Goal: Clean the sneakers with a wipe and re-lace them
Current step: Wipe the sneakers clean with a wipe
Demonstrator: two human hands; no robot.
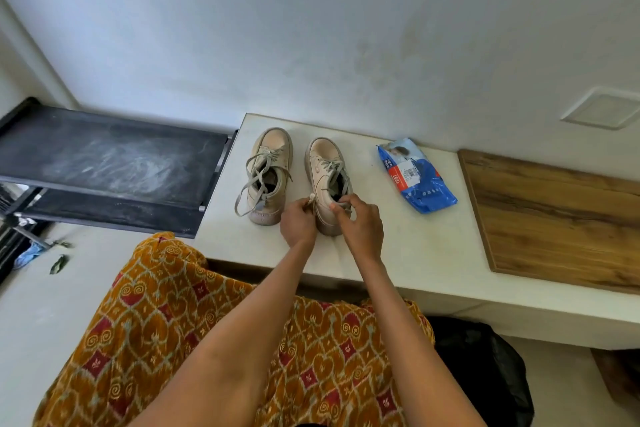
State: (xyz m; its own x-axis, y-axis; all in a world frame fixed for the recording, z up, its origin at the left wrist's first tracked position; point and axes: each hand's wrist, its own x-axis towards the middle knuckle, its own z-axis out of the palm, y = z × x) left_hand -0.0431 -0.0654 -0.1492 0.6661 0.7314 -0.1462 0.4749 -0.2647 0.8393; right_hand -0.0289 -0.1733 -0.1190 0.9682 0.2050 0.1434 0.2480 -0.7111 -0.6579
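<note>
Presently the right sneaker (327, 177) is steadied at its near heel by both hands: a lace end is pinched in the left hand (298, 222), and the right hand (360, 225) fingers are curled onto the laces at the collar, probably for unlacing. Its mate (268, 173) stands just left. Wipes (415, 177) lie right on the white counter (415, 253), against a pale wall.

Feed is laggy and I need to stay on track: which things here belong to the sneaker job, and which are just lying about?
For the job:
right sneaker, both hands on its laces
left sneaker
wipes pack
left hand
right hand

Lying about:
wooden board
black rack
black bag
</note>
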